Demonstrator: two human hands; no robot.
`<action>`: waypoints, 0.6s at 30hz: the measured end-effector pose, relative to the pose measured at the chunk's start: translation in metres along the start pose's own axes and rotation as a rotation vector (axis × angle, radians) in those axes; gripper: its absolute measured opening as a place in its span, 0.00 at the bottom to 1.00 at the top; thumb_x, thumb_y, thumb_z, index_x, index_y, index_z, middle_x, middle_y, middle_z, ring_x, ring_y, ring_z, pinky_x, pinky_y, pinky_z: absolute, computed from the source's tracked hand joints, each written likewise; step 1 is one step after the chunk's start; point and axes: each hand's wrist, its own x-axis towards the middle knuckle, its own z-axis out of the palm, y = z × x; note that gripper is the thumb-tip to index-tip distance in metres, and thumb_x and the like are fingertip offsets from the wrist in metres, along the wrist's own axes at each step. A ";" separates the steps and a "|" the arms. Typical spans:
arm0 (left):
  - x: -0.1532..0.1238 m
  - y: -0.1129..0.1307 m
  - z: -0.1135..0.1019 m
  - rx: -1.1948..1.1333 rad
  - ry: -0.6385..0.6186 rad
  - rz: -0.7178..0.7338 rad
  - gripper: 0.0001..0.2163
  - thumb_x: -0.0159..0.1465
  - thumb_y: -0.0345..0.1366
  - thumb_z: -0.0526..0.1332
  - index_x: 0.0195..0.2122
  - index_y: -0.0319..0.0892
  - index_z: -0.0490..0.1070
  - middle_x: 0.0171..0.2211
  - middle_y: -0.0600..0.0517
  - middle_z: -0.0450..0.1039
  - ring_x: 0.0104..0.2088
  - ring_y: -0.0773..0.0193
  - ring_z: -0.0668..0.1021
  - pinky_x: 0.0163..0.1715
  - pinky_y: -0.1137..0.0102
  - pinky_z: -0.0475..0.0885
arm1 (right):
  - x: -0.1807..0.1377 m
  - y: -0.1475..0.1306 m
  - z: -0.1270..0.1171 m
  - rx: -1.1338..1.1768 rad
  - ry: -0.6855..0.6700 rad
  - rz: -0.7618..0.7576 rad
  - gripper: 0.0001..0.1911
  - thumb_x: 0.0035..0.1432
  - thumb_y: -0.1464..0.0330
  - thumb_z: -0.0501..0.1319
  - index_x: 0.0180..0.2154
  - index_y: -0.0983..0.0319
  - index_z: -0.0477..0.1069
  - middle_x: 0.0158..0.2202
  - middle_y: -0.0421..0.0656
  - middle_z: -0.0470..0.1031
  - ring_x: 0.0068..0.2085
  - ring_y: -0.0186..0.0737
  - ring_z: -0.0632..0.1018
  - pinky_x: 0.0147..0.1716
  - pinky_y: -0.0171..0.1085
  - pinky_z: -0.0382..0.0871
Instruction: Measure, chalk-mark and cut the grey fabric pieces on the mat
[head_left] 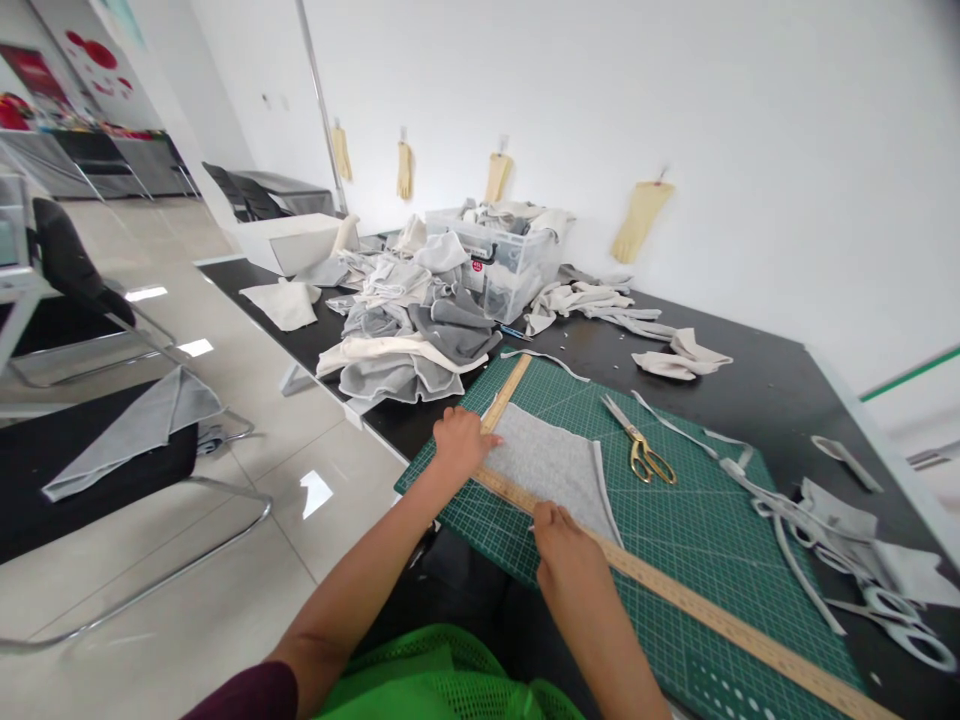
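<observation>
Grey fabric (551, 455) lies on a green cutting mat (697, 560). A wooden ruler (690, 595) runs along the fabric's near edge, and another wooden ruler length (514, 378) follows its left edge. Their meeting point is hidden under my left hand (461, 442), so I cannot tell whether they are joined. That hand grips and presses the ruler there, thumb reaching onto the fabric. My right hand (568, 555) rests against the long ruler with fingers pinched together. A small tip shows at its fingers, too little to name. Gold-handled scissors (646, 450) lie right of the fabric.
Fabric pieces (405, 300) are heaped at the back left, beside a clear plastic bin (517, 262) of more cloth. White-handled scissors (900, 615) and scraps (840, 510) lie at the right. A chair (97, 470) with cloth stands left of the table.
</observation>
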 end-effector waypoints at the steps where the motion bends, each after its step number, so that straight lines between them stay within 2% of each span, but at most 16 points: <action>1: 0.003 -0.001 -0.001 -0.009 -0.031 -0.014 0.28 0.59 0.62 0.62 0.40 0.39 0.77 0.43 0.40 0.74 0.49 0.47 0.73 0.43 0.61 0.72 | -0.003 0.000 -0.004 0.004 0.022 -0.022 0.20 0.55 0.86 0.51 0.44 0.65 0.70 0.48 0.53 0.77 0.50 0.45 0.78 0.44 0.35 0.69; 4: 0.010 -0.004 -0.003 -0.037 -0.110 -0.044 0.28 0.56 0.63 0.63 0.39 0.41 0.76 0.45 0.42 0.76 0.50 0.47 0.75 0.43 0.62 0.72 | -0.011 -0.001 -0.015 0.016 0.089 -0.082 0.17 0.58 0.84 0.51 0.45 0.66 0.70 0.47 0.55 0.77 0.49 0.46 0.78 0.45 0.35 0.69; 10: 0.017 -0.008 -0.010 -0.056 -0.205 -0.069 0.28 0.53 0.65 0.64 0.38 0.43 0.75 0.45 0.43 0.78 0.50 0.47 0.77 0.43 0.63 0.73 | -0.013 -0.003 -0.022 0.023 0.061 -0.061 0.18 0.56 0.85 0.52 0.45 0.66 0.70 0.49 0.55 0.76 0.50 0.44 0.78 0.44 0.34 0.70; 18: 0.014 -0.006 -0.013 -0.027 -0.175 -0.077 0.28 0.54 0.63 0.64 0.41 0.42 0.75 0.47 0.42 0.77 0.50 0.48 0.77 0.44 0.63 0.72 | -0.012 -0.003 -0.022 0.028 0.059 -0.061 0.19 0.57 0.85 0.52 0.48 0.68 0.70 0.47 0.56 0.77 0.50 0.46 0.78 0.44 0.35 0.70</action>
